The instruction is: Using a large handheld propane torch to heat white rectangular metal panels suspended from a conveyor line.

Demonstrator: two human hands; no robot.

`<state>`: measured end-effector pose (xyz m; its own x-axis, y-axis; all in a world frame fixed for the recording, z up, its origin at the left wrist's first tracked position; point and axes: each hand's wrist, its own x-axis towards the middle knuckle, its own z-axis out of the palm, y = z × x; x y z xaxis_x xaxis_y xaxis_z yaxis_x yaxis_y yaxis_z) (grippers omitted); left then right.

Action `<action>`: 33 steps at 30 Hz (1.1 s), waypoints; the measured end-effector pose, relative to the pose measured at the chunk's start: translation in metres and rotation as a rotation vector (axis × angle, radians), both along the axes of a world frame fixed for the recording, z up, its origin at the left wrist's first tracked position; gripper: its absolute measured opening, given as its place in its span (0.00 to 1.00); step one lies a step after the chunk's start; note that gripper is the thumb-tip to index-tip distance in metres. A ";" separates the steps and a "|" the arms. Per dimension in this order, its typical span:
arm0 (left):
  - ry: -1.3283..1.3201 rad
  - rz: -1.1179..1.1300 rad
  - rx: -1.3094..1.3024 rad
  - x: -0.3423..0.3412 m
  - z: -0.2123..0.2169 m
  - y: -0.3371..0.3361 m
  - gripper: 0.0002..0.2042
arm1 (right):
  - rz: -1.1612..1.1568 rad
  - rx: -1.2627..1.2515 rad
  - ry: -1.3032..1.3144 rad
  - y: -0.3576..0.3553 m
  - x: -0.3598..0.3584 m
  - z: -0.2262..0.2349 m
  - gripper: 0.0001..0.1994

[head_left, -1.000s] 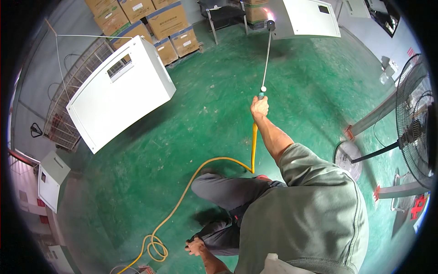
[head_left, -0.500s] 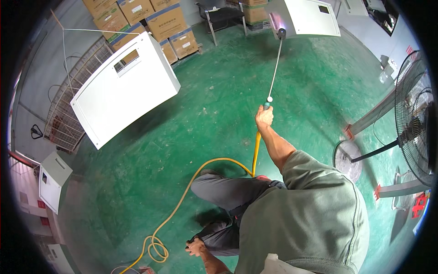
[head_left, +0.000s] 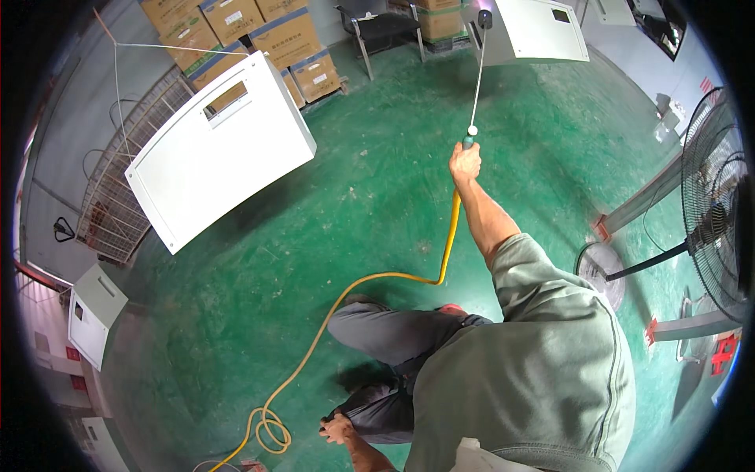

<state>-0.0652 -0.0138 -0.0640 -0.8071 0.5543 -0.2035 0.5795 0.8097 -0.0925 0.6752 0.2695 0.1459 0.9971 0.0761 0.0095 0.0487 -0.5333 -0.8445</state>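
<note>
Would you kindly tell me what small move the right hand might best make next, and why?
Perhaps the right hand should ease the torch slightly down along the shaded side of the white box, because the black head appears against that side's upper part, beside a purple glow, and more of it shows below.

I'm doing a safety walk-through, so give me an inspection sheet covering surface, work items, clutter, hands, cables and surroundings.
Surface: green floor, scuffed and speckled.
Work items: wand, its black head in front of the far white casing; contact unclear. Left white casing hangs from wire.
Clutter: cardboard boxes, stacked.
Hands: right hand closed around the wand's handle; left hand at a dark trouser leg, grip unclear.
Cables: yellow hose across the floor, looped at lower left.
Surroundings: black chair; fan at right.
</note>
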 end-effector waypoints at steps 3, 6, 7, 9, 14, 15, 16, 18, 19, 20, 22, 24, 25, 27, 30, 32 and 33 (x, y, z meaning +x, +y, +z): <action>-0.002 0.067 0.031 0.026 0.014 0.006 0.29 | -0.027 0.016 -0.025 -0.002 0.017 0.005 0.24; -0.002 0.077 0.041 0.028 0.018 0.008 0.29 | -0.060 0.042 -0.047 -0.007 0.014 -0.001 0.24; 0.004 0.064 0.048 0.026 0.017 0.006 0.29 | -0.067 0.051 -0.033 -0.009 0.012 -0.003 0.25; 0.035 0.021 0.032 0.017 0.009 0.001 0.29 | -0.078 0.071 0.003 -0.016 0.007 -0.010 0.25; -0.065 0.023 0.001 0.033 0.024 0.007 0.30 | -0.108 -0.034 -0.014 -0.042 0.007 -0.037 0.23; -0.075 0.048 0.010 0.039 0.033 0.008 0.31 | -0.105 -0.059 0.002 -0.046 0.007 -0.044 0.23; -0.081 0.080 0.020 0.039 0.039 0.005 0.31 | -0.096 -0.085 0.021 -0.050 0.003 -0.052 0.23; -0.113 0.104 0.035 0.046 0.049 0.001 0.32 | -0.094 -0.148 0.025 -0.058 0.000 -0.067 0.23; -0.134 0.106 0.041 0.046 0.054 0.000 0.33 | -0.083 -0.182 0.033 -0.062 0.000 -0.074 0.24; -0.152 0.119 0.049 0.045 0.060 -0.002 0.34 | -0.050 -0.173 0.035 -0.071 0.006 -0.079 0.24; -0.118 0.000 0.025 0.042 0.060 -0.001 0.34 | -0.036 -0.163 -0.044 -0.085 0.016 -0.089 0.22; -0.104 0.041 0.074 0.040 0.060 -0.002 0.35 | 0.019 -0.094 -0.004 -0.092 0.009 -0.091 0.24; -0.122 0.057 0.087 0.047 0.061 0.011 0.35 | 0.028 -0.036 -0.130 -0.106 0.019 -0.103 0.26; -0.138 0.121 0.098 0.054 0.071 0.015 0.35 | 0.162 0.065 -0.187 -0.122 0.004 -0.109 0.24; -0.136 0.144 0.099 0.051 0.074 0.007 0.35 | 0.413 0.305 -0.072 -0.161 -0.024 -0.103 0.15; -0.147 0.170 0.096 0.050 0.076 -0.005 0.35 | 0.540 0.355 0.018 -0.193 -0.051 -0.080 0.11; -0.157 0.157 0.101 0.052 0.076 0.002 0.35 | 0.599 0.347 -0.015 -0.209 -0.050 -0.083 0.10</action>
